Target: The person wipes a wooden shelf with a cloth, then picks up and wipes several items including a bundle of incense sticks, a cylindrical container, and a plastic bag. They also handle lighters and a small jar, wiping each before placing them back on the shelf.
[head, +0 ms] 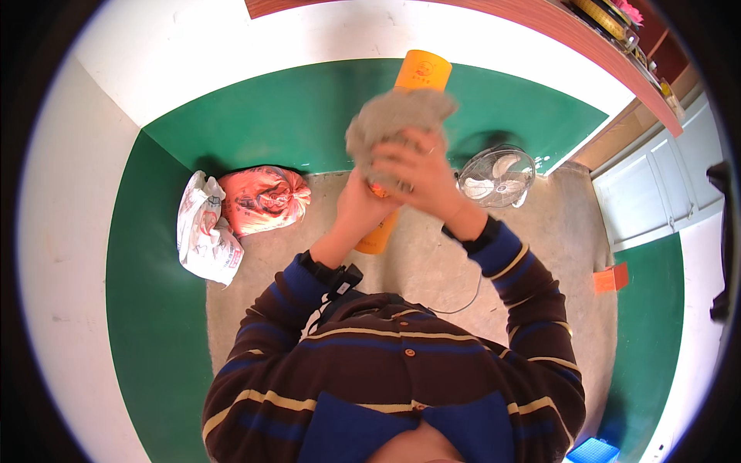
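A long yellow-orange tube (pixel 423 70), perhaps a cardboard canister with printing on it, slants up in front of my chest. My left hand (pixel 362 202) grips it around its lower middle, and its lower end sticks out below the wrist. Over the upper middle of the tube lies a bunched grey-brown cloth (pixel 399 113), slightly blurred. My right hand (pixel 414 171) holds this cloth against the tube with spread, curved fingers. Cloth and hands hide the middle of the tube. Both wrists wear dark bands.
By the green-and-white wall stand a red woven sack (pixel 263 199) and a white sack (pixel 205 237). A metal fan (pixel 498 176) is at right, near a grey door (pixel 654 179). A wooden shelf (pixel 556 23) juts overhead; an orange-red box (pixel 611 278) sits right.
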Available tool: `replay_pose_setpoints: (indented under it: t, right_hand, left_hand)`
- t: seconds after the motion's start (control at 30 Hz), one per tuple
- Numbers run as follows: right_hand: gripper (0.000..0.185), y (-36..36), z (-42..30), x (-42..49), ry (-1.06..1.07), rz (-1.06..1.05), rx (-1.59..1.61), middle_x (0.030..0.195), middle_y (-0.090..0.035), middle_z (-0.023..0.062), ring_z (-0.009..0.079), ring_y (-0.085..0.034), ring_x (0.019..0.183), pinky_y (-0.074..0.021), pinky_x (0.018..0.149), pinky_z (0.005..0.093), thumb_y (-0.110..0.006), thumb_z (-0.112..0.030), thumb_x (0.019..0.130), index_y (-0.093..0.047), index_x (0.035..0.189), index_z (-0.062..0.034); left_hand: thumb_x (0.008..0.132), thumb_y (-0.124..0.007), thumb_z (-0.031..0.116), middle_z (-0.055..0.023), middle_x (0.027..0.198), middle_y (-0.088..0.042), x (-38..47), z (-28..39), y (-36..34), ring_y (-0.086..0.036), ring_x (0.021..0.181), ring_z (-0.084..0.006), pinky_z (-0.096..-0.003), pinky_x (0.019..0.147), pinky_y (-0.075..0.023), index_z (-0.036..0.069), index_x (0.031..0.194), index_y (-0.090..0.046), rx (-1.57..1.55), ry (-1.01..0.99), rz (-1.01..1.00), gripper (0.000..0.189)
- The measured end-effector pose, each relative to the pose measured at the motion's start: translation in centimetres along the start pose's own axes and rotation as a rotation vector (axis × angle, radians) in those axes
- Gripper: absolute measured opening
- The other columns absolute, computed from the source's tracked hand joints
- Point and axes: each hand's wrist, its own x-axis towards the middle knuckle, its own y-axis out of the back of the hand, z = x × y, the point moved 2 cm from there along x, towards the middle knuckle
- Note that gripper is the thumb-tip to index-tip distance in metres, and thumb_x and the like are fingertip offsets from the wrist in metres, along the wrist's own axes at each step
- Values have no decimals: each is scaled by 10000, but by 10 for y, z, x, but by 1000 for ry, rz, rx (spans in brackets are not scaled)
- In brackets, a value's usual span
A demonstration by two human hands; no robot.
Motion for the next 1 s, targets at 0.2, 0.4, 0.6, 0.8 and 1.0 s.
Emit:
replay_pose_setpoints:
  t: [0.2, 0.4, 0.6, 0.8, 1.0]
  right_hand:
    - [336, 18, 15, 0, -114, 79, -287, 1118, -659, -78, 246, -524, 1128, -343, 999, 486, -795, -224, 641, -710, 966, -214]
    - [369, 44, 69, 9, -324, 366, -305, 1225, -622, -22, 326, -467, 1232, -326, 1046, 496, -814, -155, 656, -701, 1007, -145]
    - [577, -21, -11, -32, -616, 470, 172, 1407, -464, 159, 386, -412, 1291, -321, 1110, 481, -794, -59, 693, -583, 1229, -92]
    - [740, 21, 26, -40, -1043, 811, 880, 1430, -457, 168, 306, -460, 1317, -426, 1059, 369, -769, -176, 850, -364, 1447, -10]
    - [522, 52, 32, -47, -1029, 838, 1280, 1323, -600, 93, 179, -574, 1208, -458, 1031, 338, -654, -265, 969, -495, 1381, 15]
  left_hand:
    - [672, -851, 366, -137, 1250, -611, 0, 3, 1, -628, 1123, -333, -426, 883, -527, 43, 1344, -472, 328, -62, -30, 837]
    - [658, -854, 405, -135, 1247, -611, -1, 0, 3, -632, 1122, -299, -397, 920, -517, 40, 1348, -473, 270, -39, -158, 869]
    - [720, -870, 232, -113, 1201, -642, 31, -10, -6, -644, 1079, -207, -348, 942, -512, 12, 1350, -452, -406, 99, -327, 787]
    - [803, -806, 97, -73, 1252, -620, 42, -8, -9, -611, 1117, -175, -346, 964, -509, 17, 1422, -403, -524, 113, -715, 743]
    - [833, -807, 134, -65, 1251, -622, 41, 10, -23, -610, 1103, -148, -323, 949, -511, 1, 1403, -421, -684, 105, -936, 701]
